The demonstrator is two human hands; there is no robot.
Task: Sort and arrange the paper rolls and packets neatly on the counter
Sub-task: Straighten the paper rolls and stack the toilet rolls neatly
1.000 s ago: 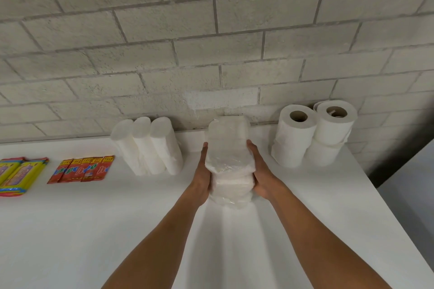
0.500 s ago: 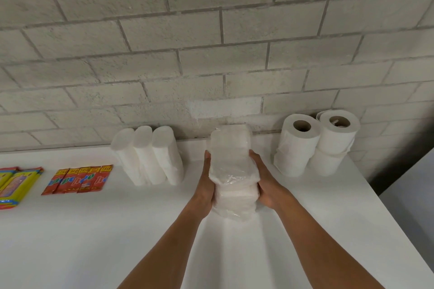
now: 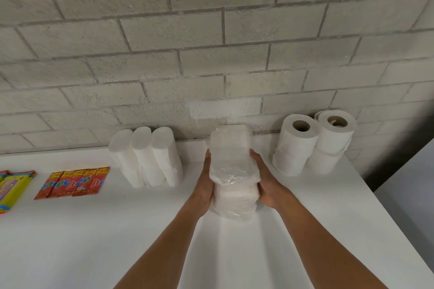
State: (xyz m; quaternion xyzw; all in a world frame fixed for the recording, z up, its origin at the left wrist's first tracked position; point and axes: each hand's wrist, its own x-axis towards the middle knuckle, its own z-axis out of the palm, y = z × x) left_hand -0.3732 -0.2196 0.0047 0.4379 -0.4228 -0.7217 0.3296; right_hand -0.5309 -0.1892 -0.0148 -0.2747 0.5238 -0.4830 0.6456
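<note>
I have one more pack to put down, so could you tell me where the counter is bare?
Bare: the near counter, and between the red packets and the wrapped rolls. Crowded: along the wall, around the plastic-wrapped stack.

The yellow packets (image 3: 10,189) are getting chopped off by the left edge, so there's no telling how many there are. Print on the red packets (image 3: 72,182) is blurring too much to read. Both hands' fingers are disappearing behind the plastic-wrapped stack (image 3: 232,171), so how the left hand (image 3: 205,185) and right hand (image 3: 267,183) are wrapping around the far side is hidden. A rear roll (image 3: 318,115) is peeking out behind the toilet rolls (image 3: 298,145), mostly covered. The counter (image 3: 70,241) is running off the bottom edge.
</note>
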